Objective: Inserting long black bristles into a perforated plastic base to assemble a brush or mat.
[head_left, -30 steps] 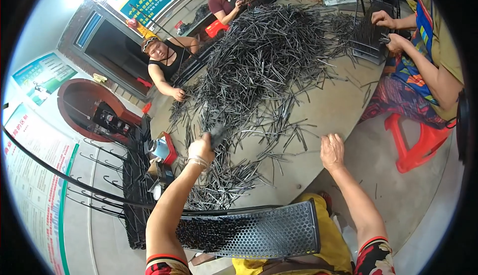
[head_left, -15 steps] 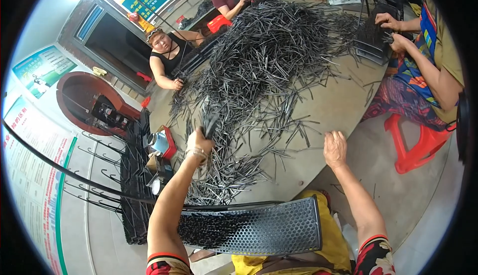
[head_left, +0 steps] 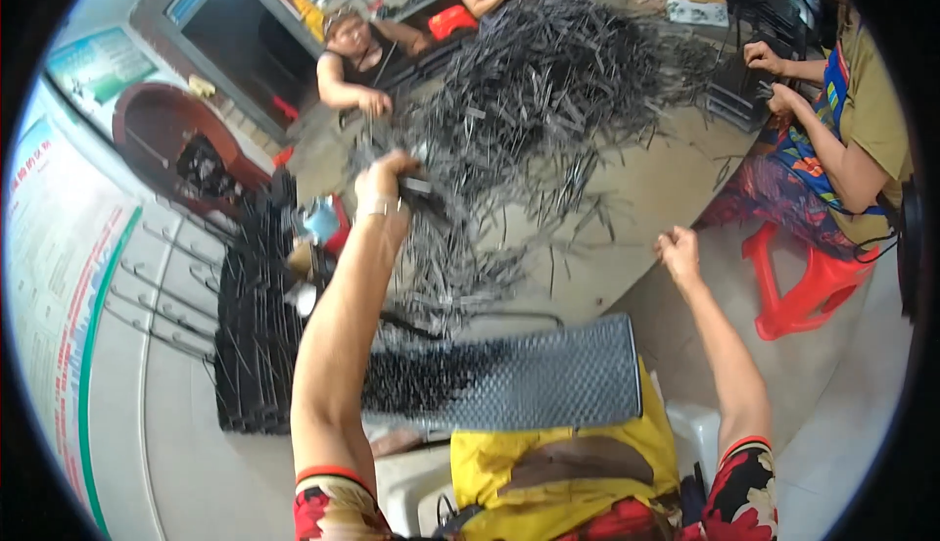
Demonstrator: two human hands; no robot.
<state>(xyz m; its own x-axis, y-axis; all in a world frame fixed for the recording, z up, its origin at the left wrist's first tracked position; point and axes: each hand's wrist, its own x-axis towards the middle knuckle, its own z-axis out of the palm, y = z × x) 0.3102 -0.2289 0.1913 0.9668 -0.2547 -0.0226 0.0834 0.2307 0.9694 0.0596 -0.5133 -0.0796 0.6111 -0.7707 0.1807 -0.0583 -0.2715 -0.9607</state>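
Note:
My left hand is stretched over the left part of a heap of thin black strips, its fingers closed round a small bunch of black strips. Off the table's right edge hangs my right hand, fingers curled together; whatever they may pinch is too small to make out. Before me lies a long black panel full of small holes. Its left part is densely set with short dark pieces, while the right part shows bare holes.
The round table carries the strips. Two people sit across it; another person at right handles pieces over a black rack. A red stool stands at right. Stacked black panels and wire hooks are at my left.
My left hand has reached farther away over the heap with its bunch. My right hand has shifted slightly right and curled its fingers. The whole view has moved, and the panel appears higher.

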